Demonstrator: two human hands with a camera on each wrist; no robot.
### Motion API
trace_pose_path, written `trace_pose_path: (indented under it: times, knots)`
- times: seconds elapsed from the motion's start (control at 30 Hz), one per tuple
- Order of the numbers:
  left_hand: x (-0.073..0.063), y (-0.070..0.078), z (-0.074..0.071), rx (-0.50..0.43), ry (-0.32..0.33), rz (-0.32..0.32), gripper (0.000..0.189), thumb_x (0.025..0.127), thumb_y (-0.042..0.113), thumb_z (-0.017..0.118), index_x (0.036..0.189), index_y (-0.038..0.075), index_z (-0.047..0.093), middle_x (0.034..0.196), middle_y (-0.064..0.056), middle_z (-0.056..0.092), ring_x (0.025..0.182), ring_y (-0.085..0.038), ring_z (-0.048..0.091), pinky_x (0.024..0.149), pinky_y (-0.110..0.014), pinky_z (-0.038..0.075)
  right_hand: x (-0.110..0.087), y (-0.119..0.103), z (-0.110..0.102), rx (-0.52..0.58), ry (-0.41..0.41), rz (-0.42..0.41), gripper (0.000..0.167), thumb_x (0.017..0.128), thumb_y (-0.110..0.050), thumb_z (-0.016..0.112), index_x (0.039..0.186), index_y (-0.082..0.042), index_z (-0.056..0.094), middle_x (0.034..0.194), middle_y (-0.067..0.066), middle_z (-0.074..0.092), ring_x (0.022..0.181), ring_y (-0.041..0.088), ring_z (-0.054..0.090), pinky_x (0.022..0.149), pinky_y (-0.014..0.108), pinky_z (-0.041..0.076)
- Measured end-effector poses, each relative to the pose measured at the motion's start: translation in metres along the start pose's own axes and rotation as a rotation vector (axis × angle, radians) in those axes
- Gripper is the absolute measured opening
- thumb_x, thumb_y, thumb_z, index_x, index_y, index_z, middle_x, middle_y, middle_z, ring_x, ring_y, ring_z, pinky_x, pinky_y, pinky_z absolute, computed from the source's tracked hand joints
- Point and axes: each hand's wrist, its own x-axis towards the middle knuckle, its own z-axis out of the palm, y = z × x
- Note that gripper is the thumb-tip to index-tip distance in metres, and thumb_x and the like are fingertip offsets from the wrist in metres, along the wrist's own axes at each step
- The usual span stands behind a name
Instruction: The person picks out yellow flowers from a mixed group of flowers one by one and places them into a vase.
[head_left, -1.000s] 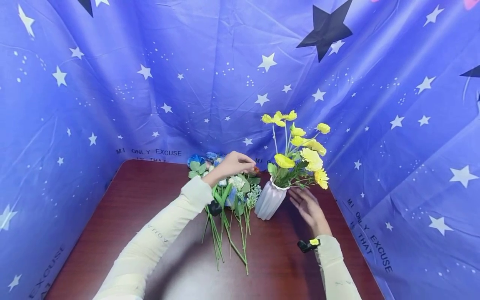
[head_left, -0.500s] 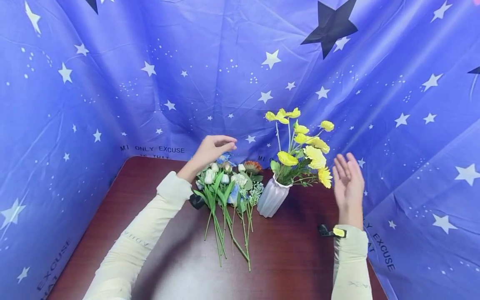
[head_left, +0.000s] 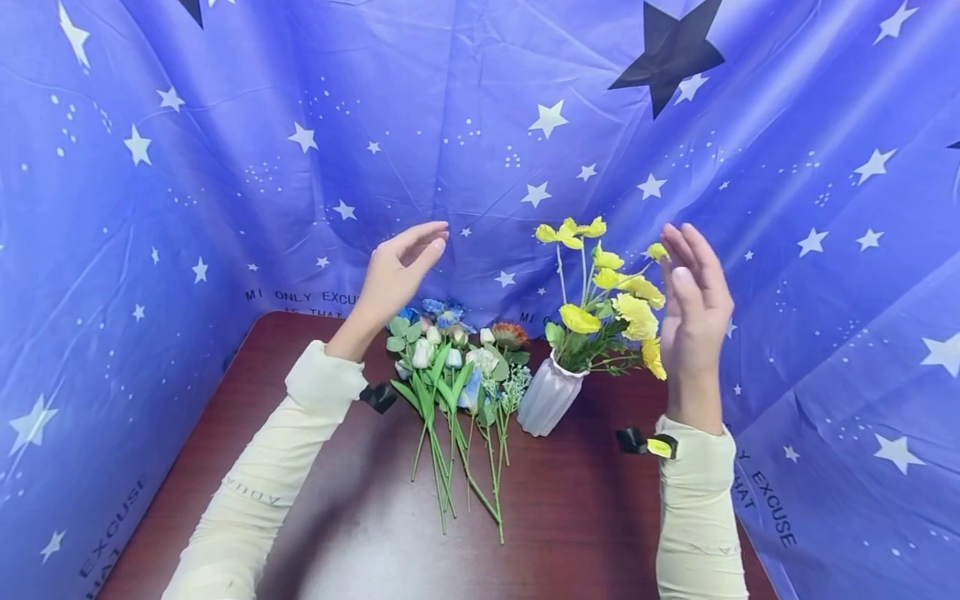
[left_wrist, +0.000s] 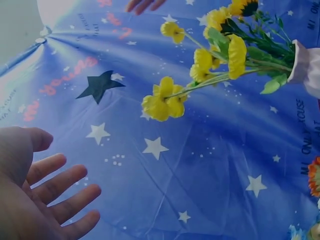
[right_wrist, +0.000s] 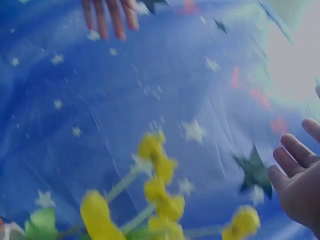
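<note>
My left hand (head_left: 401,271) is raised above the loose flowers in the head view, fingers extended and holding nothing. On the other side, my right hand (head_left: 697,308) is lifted beside the yellow flowers (head_left: 633,312), its fingers straight and overlapping one bloom in this view. Those yellow flowers stand in a pale ribbed vase (head_left: 551,400) that leans to the right. A bunch of loose flowers (head_left: 450,367), with white tulips, blue blooms and an orange flower (head_left: 510,335), lies left of the vase. In the left wrist view, the left hand (left_wrist: 47,190) has its fingers spread.
A dark red-brown table (head_left: 570,517) carries the vase and the loose flowers, whose green stems (head_left: 442,475) point towards its front. A blue star-printed cloth (head_left: 420,125) hangs behind and along both sides. Black cameras are strapped to both wrists.
Both hands have risen from near the flowers and vase. The left moved up and left; the right moved from beside the vase up and to the right. The vase and flowers stayed put.
</note>
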Motion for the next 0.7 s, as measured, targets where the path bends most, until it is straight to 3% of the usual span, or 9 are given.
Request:
trace_pose_path:
  times: [0.13, 0.23, 0.47, 0.7]
  knots:
    - [-0.004, -0.001, -0.005, 0.011, 0.007, 0.026, 0.042, 0.104, 0.033, 0.059, 0.145, 0.023, 0.057, 0.147, 0.000, 0.061, 0.134, -0.020, 0.059, 0.114, -0.040, 0.049, -0.006, 0.010, 0.026, -0.184, -0.171, -0.028, 0.045, 0.097, 0.003, 0.057, 0.142, 0.002, 0.055, 0.145, 0.016, 0.060, 0.140, 0.027, 0.052, 0.124, 0.038, 0.037]
    - [-0.006, -0.005, -0.007, 0.022, 0.005, 0.023, 0.045, 0.104, 0.036, 0.058, 0.148, 0.026, 0.053, 0.152, 0.001, 0.056, 0.139, -0.020, 0.054, 0.117, -0.042, 0.046, -0.011, 0.022, 0.037, -0.293, -0.265, 0.004, 0.049, 0.098, 0.001, 0.055, 0.147, 0.000, 0.050, 0.152, 0.015, 0.054, 0.144, 0.025, 0.048, 0.126, 0.039, 0.034]
    - [-0.014, -0.024, -0.007, 0.090, -0.011, -0.027, 0.048, 0.104, 0.048, 0.054, 0.150, 0.038, 0.048, 0.158, 0.011, 0.047, 0.148, -0.018, 0.042, 0.125, -0.048, 0.033, -0.027, 0.060, 0.048, -0.453, -0.409, 0.109, 0.058, 0.098, 0.001, 0.057, 0.154, -0.008, 0.044, 0.161, 0.012, 0.042, 0.151, 0.023, 0.038, 0.128, 0.036, 0.029]
    - [-0.021, -0.047, -0.005, 0.149, -0.063, -0.002, 0.051, 0.105, 0.049, 0.051, 0.154, 0.044, 0.039, 0.165, 0.018, 0.030, 0.155, -0.014, 0.026, 0.129, -0.052, 0.022, -0.043, 0.096, 0.048, -0.592, -0.530, 0.248, 0.063, 0.104, -0.013, 0.056, 0.160, -0.030, 0.032, 0.169, -0.010, 0.025, 0.157, 0.011, 0.020, 0.132, 0.044, 0.018]
